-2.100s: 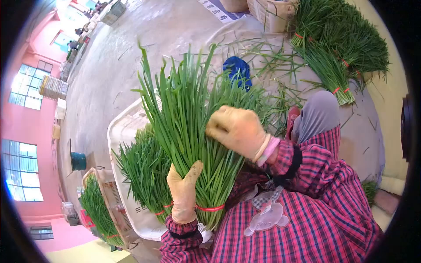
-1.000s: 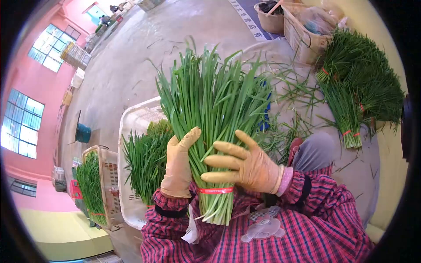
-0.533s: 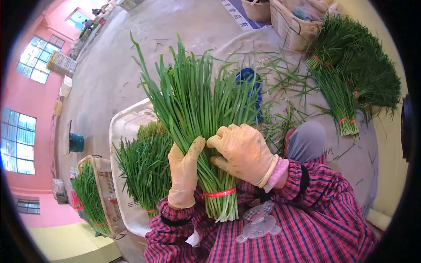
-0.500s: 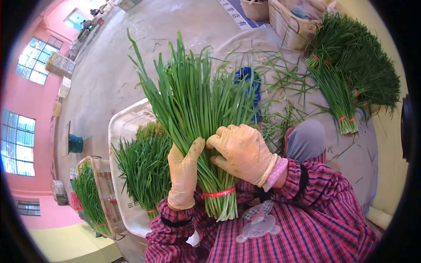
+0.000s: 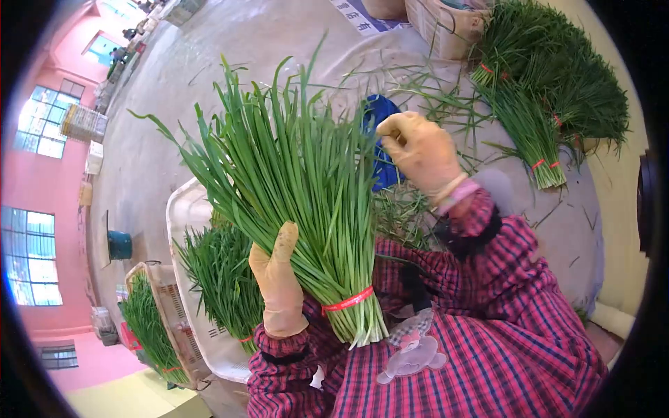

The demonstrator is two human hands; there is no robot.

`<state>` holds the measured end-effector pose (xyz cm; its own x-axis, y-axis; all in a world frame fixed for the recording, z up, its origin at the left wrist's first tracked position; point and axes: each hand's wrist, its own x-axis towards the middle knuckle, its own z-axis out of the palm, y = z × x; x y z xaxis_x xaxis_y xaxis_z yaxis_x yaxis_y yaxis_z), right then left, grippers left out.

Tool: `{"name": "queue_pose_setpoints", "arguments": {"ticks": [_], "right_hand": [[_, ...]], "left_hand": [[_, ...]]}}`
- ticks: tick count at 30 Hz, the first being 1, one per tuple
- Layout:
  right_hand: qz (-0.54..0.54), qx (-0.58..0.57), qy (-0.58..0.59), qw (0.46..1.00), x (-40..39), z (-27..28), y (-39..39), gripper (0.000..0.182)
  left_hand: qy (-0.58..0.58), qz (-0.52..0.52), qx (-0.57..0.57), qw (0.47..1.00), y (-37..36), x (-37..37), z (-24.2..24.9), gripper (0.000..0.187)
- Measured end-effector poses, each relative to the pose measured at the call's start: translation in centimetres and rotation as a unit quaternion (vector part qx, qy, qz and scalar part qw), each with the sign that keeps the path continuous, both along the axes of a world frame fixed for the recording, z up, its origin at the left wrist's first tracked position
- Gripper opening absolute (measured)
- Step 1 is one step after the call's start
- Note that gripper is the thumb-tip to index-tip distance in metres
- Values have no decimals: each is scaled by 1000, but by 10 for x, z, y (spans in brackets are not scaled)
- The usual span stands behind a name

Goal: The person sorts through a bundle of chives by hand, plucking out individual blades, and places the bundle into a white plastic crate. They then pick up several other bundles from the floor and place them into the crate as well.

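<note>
A large bunch of long green stalks (image 5: 313, 209) stands tilted in front of my body, its pale cut ends at the bottom. Around it near the base runs a red band (image 5: 348, 299). My left hand (image 5: 279, 282), in a tan glove, grips the bunch from the left, thumb across the stalks. To the right of the leaves, my gloved right hand (image 5: 421, 150) is raised with its fingers curled together; whether a leaf is pinched there is too small to tell. Behind this hand lies a blue object (image 5: 380, 143).
A white crate (image 5: 182, 216) and a beige basket (image 5: 166, 292) at left hold banded green bunches. Several more bunches (image 5: 557, 90) are piled at upper right beside another basket (image 5: 442, 31). Loose leaves (image 5: 446, 101) litter the floor sheet.
My right hand has left the middle of the bunch and moved up and right. The leaves have spread wider to the left, and my left hand is slightly lower.
</note>
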<state>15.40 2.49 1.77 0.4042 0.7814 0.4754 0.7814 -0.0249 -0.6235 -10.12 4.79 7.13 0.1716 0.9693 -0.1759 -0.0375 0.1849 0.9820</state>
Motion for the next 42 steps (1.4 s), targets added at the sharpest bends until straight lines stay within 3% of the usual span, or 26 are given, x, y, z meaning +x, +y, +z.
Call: {"name": "queue_pose_setpoints", "arguments": {"ticks": [1, 2, 5, 6, 10, 11, 12, 13, 14, 15, 16, 18, 19, 20, 21, 23, 25, 26, 28, 29, 30, 32, 35, 38, 40, 42], "right_hand": [[29, -39, -17, 999, 5, 9, -12, 28], [33, -36, -19, 999, 2, 20, -21, 28], [238, -8, -197, 951, -27, 31, -51, 58], [273, -17, -255, 927, -40, 27, -58, 64], [371, 65, -222, 899, -65, 37, -44, 53], [372, 56, -129, 917, -59, 46, -39, 57], [366, 44, -35, 929, -51, 55, -34, 62], [331, 42, -34, 942, -44, 65, -30, 73], [314, 71, -17, 947, -33, 64, -20, 70], [321, -1, 128, 938, -24, 71, -20, 68], [320, -71, 270, 905, -15, 78, -20, 66], [345, -63, 321, 880, -4, 73, -14, 64], [360, -88, 420, 828, -3, 73, -12, 63], [372, -113, 514, 764, -3, 72, -9, 62], [399, -99, 558, 721, -6, 65, -5, 59], [426, -107, 544, 715, -8, 56, 5, 57], [452, -105, 514, 721, -12, 59, 10, 60], [459, -110, 508, 721, -19, 64, 9, 60], [368, -103, 581, 719, -38, 81, -1, 69], [352, -98, 620, 695, -47, 83, -4, 79], [357, -101, 616, 695, -53, 75, -8, 79], [350, -80, 470, 806, -60, 50, -18, 86], [359, -179, 454, 796, -65, 11, -44, 95], [361, -299, 395, 790, -43, 6, -56, 95], [338, -187, 361, 849, -25, 7, -59, 92], [279, -78, 339, 895, -18, 35, -60, 77]], "left_hand": [[-7, 9, -7, 1000, 2, -2, 1, 29], [-8, 13, -4, 1000, 4, -3, 2, 29], [-16, 48, -40, 998, 9, -3, 3, 31], [-53, 1, -82, 995, 14, -4, 5, 34], [-182, -103, -205, 956, 23, 16, 21, 46], [-197, -112, -225, 948, 29, 15, 30, 43], [-140, -136, -136, 971, 37, 11, 24, 48], [-45, -187, -90, 977, 49, -4, 20, 50], [50, -236, -40, 970, 60, -20, 20, 52], [166, -231, -23, 958, 61, -26, 41, 52], [158, -237, -15, 958, 56, -24, 39, 52], [112, -186, 142, 966, 42, -19, 31, 66], [129, -204, 193, 951, 40, -12, 23, 90], [166, -239, 240, 926, 34, -4, 21, 102], [147, -246, 270, 919, 28, 8, 16, 101], [128, -242, 304, 913, 18, 28, 1, 101], [-112, -211, 80, 968, 12, 46, -13, 89], [-116, -203, 84, 969, 13, 48, -15, 89], [-191, -147, 37, 970, 14, 48, -18, 73], [-201, -123, 46, 971, 13, 48, -16, 66], [-204, -118, 50, 971, 13, 46, -13, 66], [-255, -81, 39, 963, 15, 42, -9, 62], [-252, -27, 37, 967, 15, 32, -7, 61], [-233, 4, 60, 971, 6, 30, -7, 66], [-213, 9, 95, 972, -2, 31, -8, 71], [-197, -5, 124, 973, -9, 33, -10, 77]]}}
